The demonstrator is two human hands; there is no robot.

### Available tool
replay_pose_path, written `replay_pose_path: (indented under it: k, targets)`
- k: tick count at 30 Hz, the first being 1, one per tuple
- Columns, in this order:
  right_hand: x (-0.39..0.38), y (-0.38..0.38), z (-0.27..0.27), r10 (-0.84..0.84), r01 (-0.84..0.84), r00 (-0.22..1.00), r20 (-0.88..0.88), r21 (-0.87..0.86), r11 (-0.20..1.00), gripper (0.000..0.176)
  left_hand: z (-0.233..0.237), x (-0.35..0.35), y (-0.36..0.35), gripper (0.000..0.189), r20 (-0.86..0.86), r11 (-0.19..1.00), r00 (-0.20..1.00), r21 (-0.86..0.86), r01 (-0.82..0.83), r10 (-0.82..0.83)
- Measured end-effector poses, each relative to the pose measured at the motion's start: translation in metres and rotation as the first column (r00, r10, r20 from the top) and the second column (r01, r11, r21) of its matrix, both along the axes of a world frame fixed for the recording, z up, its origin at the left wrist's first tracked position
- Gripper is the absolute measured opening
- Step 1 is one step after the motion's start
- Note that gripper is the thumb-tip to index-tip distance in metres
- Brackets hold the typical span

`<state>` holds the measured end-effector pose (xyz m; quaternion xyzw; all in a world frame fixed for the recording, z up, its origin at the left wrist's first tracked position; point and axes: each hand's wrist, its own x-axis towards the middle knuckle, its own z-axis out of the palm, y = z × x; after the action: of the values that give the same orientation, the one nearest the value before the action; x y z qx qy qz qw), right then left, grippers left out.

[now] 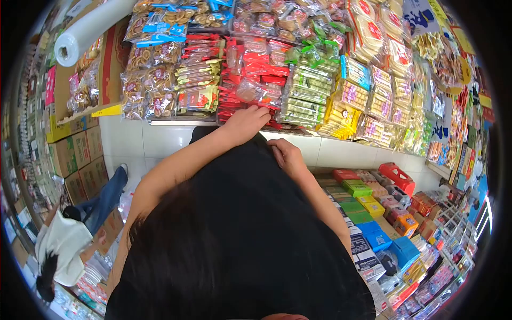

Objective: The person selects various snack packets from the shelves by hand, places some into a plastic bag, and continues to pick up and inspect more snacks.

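The red snack packets point(250, 74) are glossy, some with clear windows showing pale pieces, and lie in overlapping rows on the sloped display shelf point(170, 123). The lowest ones, at the shelf's front edge, sit under the left hand point(246, 121)

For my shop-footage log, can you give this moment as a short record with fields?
place: shelf stacked with wrapped snacks
left hand: fingers curled on red plastic snack packets; grip unclear
right hand: on black fabric garment; grip unclear
beside the red packets: green flat packs, to their right
upper left: white paper roll
lower left: person in white top and blue jeans
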<state>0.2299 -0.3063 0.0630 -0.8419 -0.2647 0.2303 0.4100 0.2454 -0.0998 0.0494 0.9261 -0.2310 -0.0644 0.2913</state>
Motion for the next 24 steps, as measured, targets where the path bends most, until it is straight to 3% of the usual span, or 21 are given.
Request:
replay_pose_path:
  k: [5, 10, 12, 17, 24]
  targets:
    - [-0.014, -0.02, -0.015, -0.091, 0.089, 0.994, -0.053, -0.045, 0.995, 0.016, 0.0, 0.009, -0.013, 0.032, -0.029, 0.976, 0.998, 0.211, 0.056, -0.051]
    - [-0.03, -0.042, -0.048, -0.085, 0.077, 0.996, -0.038, -0.173, 0.982, 0.017, -0.006, 0.012, -0.017, 0.033, -0.012, 0.964, 0.996, 0.25, 0.089, -0.089]
    - [-0.036, -0.049, -0.06, -0.098, 0.053, 0.988, -0.12, -0.331, 0.942, 0.019, -0.008, 0.011, -0.018, 0.033, -0.01, 0.963, 0.996, 0.254, 0.089, -0.089]
    - [-0.045, -0.052, -0.085, -0.13, 0.084, 0.988, -0.088, -0.399, 0.913, 0.022, -0.008, 0.01, -0.018, 0.021, 0.109, 0.979, 0.993, 0.201, 0.029, -0.052]
    - [-0.063, -0.035, -0.076, -0.235, 0.167, 0.968, -0.089, -0.471, 0.866, 0.024, -0.018, 0.012, -0.014, 0.02, 0.056, 0.952, 0.994, 0.297, 0.075, -0.096]
